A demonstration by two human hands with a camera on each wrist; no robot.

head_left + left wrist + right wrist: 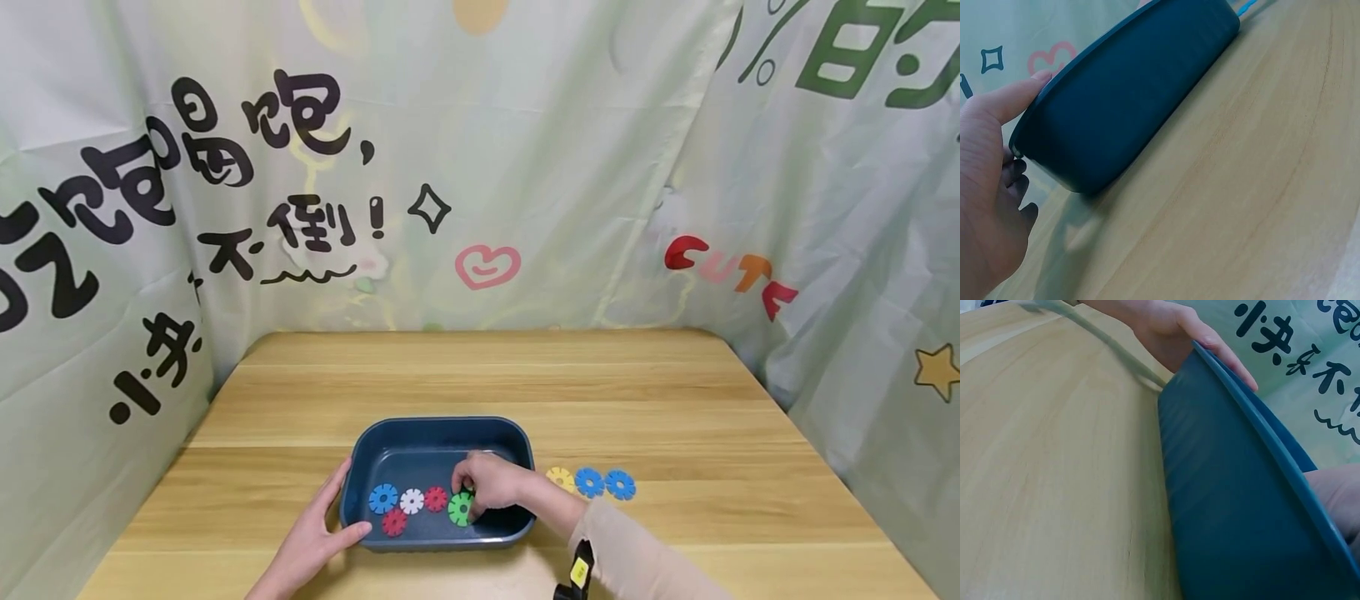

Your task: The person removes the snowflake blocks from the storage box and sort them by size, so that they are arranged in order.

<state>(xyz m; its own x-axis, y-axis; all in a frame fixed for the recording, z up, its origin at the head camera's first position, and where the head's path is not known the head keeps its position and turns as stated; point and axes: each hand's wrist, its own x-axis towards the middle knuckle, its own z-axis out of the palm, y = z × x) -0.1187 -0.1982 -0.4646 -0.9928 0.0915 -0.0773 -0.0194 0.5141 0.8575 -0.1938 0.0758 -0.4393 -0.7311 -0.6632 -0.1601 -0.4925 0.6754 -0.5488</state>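
Observation:
A dark blue rectangular basin (435, 543) stands on the wooden table. My left hand (311, 529) holds its left end, thumb over the rim and fingers along the outside; the left wrist view shows this hand (991, 181) from behind. Inside the basin, my right hand (491, 482) pinches a green notched plastic disc (459, 510), partly covered by the fingers. To the left of it on the basin floor lie a blue disc (383, 498), a white disc (412, 501) and two red discs, one (435, 499) above the other (394, 522). The basin wall hides the right fingers in the right wrist view.
Right of the basin, a yellow disc (560, 479) and two blue discs, one (589, 482) beside the other (620, 484), lie in a row on the table (750, 500). Printed cloth (525, 167) hangs behind and at both sides.

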